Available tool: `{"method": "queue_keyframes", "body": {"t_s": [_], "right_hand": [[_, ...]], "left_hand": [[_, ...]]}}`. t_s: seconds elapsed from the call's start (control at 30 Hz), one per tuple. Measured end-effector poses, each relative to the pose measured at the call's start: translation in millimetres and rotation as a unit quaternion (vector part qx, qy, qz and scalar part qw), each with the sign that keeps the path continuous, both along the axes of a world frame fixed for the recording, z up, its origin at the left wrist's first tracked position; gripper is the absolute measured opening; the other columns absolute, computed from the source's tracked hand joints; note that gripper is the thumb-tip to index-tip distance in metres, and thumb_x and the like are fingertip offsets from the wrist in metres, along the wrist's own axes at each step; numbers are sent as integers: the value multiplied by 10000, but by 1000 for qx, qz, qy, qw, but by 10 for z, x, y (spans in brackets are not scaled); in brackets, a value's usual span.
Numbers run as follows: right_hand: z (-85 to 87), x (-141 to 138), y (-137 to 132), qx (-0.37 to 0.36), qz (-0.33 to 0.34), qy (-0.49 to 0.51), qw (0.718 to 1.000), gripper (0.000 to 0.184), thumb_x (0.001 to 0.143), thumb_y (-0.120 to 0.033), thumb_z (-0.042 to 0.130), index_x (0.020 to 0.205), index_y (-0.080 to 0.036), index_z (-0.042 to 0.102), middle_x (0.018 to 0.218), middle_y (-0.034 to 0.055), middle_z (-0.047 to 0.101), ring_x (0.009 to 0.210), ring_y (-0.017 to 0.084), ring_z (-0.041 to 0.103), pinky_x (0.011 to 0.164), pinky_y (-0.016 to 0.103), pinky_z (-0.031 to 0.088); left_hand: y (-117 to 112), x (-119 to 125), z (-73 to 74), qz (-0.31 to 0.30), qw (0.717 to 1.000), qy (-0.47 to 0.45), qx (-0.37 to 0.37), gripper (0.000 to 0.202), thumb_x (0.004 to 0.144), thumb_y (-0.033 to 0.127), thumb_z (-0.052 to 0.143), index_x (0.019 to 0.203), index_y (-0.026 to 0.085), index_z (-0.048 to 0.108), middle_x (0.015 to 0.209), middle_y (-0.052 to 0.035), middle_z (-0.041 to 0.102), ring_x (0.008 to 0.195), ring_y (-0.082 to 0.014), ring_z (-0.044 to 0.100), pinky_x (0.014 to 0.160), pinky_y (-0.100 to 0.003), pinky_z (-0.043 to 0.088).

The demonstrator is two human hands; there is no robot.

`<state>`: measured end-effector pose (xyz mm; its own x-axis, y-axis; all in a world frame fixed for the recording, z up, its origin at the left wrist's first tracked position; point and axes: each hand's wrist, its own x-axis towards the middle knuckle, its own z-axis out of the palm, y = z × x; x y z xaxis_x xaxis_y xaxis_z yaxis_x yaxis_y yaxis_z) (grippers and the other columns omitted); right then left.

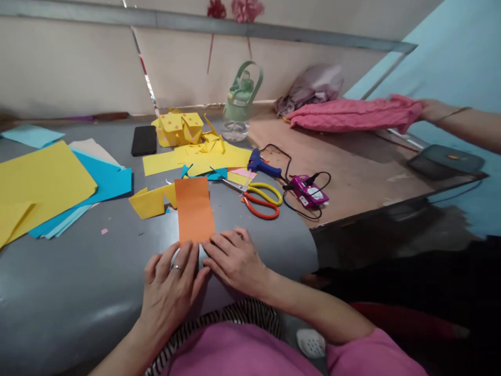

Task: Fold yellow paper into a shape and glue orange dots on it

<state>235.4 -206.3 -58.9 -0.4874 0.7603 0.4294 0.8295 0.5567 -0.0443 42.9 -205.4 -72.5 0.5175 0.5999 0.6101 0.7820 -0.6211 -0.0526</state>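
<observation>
The orange paper lies on the grey table, right in front of the person, with its long sides running from near to far. The left hand and the right hand are side by side at its near end. Their fingers are bent, and the tips touch the paper by its near edge. The fingers hide that edge, so I cannot tell if they pinch it or just press on it.

The paper looks light and thin, but a bit stiff, so it should bend easily and keep a crease. It may slide on the smooth table, and a hard pull could rip or crumple it. The near corners look like good places to hold, with soft fingertips and one hand on each side.

A folded yellow strip is just to the left of the paper. The scissors lie to the right, with the blue glue gun farther back. At the far right, another person's hand holds a pink cloth.
</observation>
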Motion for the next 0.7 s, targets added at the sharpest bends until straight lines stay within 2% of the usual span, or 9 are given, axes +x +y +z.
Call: {"method": "queue_keyframes", "body": {"t_s": [0.27,0.47,0.7], "right_hand": [[-54,-7,-1,5,-10,13,1000,319,1025,-381,486,1220,-173,629,1082,36,745,963,207,552,842,411,327],[-43,27,-18,1,-3,29,1000,337,1025,-415,483,1194,-171,643,1121,25,751,999,212,558,849,420,325],[-17,152,-43,16,-26,35,999,315,1007,-388,537,1168,-153,671,1159,68,753,1062,223,582,900,422,331]], "left_hand": [[77,-81,-123,-31,998,32,34,383,953,359,621,1237,105,660,1078,-97,762,1021,-289,584,881,-445,357],[25,-143,-20,-7,1000,30,-3,385,976,317,591,1279,83,625,1090,-123,755,1016,-292,602,873,-451,361],[40,-174,39,14,999,45,-12,358,992,330,557,1251,96,635,1074,-102,762,1014,-281,630,892,-438,353]]}}
